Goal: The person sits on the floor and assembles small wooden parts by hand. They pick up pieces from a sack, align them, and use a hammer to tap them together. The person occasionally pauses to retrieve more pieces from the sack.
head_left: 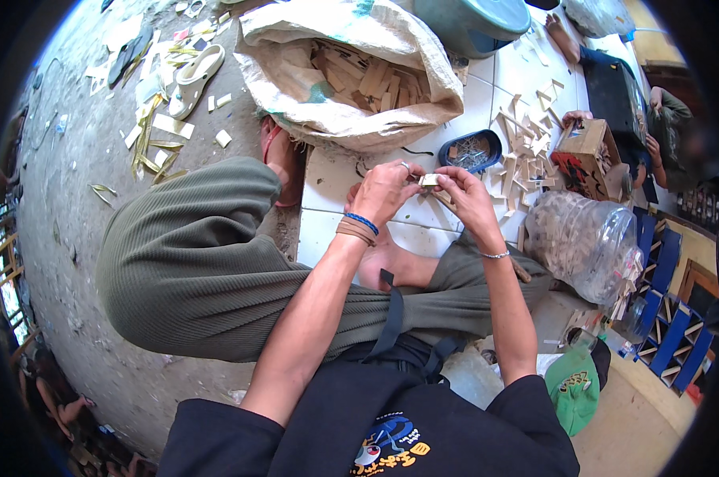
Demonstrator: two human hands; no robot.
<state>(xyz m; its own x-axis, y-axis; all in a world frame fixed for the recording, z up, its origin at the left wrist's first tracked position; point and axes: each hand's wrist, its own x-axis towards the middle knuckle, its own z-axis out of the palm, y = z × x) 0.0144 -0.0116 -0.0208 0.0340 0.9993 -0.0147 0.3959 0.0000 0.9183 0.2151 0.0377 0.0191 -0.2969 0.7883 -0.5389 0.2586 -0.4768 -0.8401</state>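
Observation:
Between my two hands, over the white tiles, is a small pale wooden piece (430,180). My left hand (383,193) is closed, its fingertips at the left end of the piece. My right hand (469,199) pinches the other end between thumb and fingers. Exactly how the piece is built is too small to tell. Just beyond it stands a blue oval dish (498,148) of thin metal bits. Loose wooden strips (526,135) lie scattered to the right of the dish.
A white woven sack (268,79) full of wooden pieces stands open beyond my hands. On the right are a clear plastic jar (586,238) of pale pieces, a cardboard box (580,155) and a green cap (574,389). A clog (194,83) and scraps lie far left. Another person sits far right.

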